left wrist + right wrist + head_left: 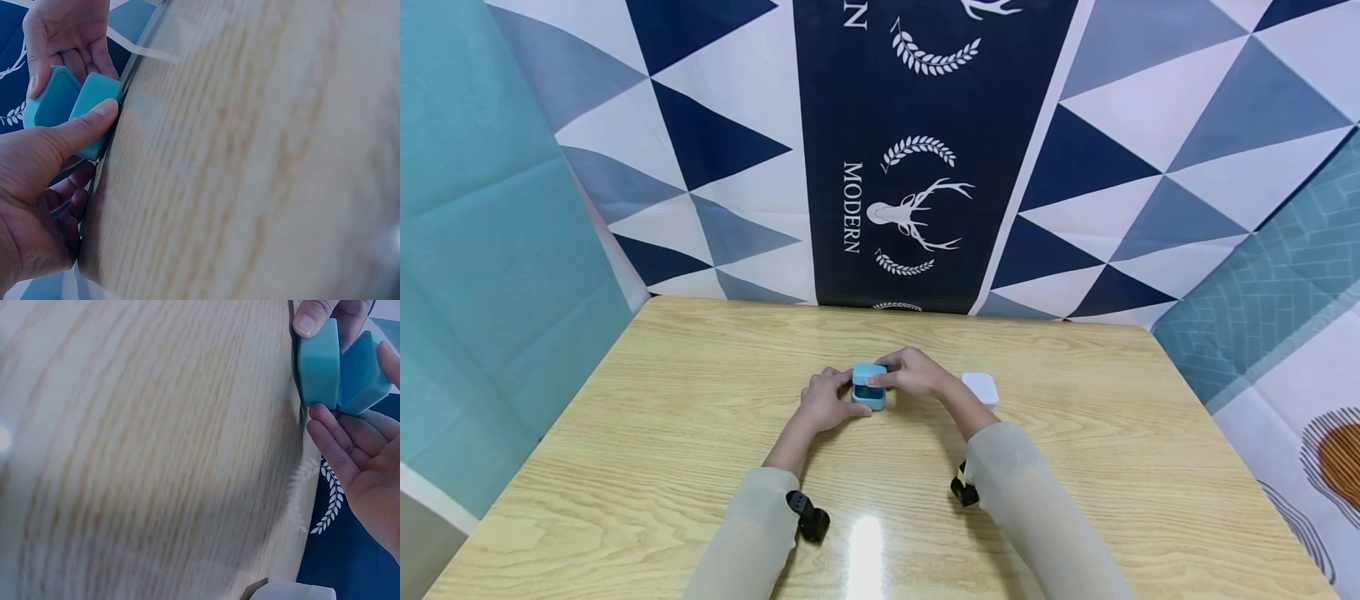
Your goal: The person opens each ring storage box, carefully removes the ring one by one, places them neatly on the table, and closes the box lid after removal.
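Blue box (869, 392): lid (861, 371) ajar, on table (700, 433), toward far edge, between hands. Left hand (826, 403): grasping base (865, 403), thumb across it. Right hand (914, 372): grasping lid, thumb on outer side. Wedge gap side-on: right wrist view; dark opening: head view. White object (981, 388), rounded corners, beside right forearm: head and right wrist views only. Table: pale wood grain, glare near front. Behind: triangle-patterned cloth (730, 167), navy stag panel (842, 108). Left: teal cloth (490, 208).
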Tool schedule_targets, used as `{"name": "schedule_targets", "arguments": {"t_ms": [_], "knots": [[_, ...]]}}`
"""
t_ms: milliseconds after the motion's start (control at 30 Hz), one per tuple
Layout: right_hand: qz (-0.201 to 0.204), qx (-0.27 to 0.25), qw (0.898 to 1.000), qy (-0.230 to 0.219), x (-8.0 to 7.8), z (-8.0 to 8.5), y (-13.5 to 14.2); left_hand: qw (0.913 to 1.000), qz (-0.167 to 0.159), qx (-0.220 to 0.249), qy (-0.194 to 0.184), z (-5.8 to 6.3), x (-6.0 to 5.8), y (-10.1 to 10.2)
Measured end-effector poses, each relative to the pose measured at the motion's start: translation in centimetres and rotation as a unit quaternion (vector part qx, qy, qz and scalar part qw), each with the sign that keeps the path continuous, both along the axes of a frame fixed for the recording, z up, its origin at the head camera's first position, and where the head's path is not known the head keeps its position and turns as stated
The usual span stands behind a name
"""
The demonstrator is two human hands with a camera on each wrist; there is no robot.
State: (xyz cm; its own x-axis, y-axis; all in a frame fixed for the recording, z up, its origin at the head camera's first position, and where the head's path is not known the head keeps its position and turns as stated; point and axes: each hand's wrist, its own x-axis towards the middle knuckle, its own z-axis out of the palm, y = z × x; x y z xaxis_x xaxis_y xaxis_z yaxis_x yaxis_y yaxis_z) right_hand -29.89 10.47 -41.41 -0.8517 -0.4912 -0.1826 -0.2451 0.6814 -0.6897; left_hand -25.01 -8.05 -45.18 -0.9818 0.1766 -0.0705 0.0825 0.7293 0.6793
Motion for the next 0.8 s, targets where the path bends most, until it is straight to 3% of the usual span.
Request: {"name": "schedule_targets", "arguments": {"t_ms": [800], "knots": [[-0.006, -0.01, 1.0, -0.006, 0.0, -0.11, 0.1, 1.0, 0.001, -0.004, 0.004, 0.09, 0.13, 0.04]]}}
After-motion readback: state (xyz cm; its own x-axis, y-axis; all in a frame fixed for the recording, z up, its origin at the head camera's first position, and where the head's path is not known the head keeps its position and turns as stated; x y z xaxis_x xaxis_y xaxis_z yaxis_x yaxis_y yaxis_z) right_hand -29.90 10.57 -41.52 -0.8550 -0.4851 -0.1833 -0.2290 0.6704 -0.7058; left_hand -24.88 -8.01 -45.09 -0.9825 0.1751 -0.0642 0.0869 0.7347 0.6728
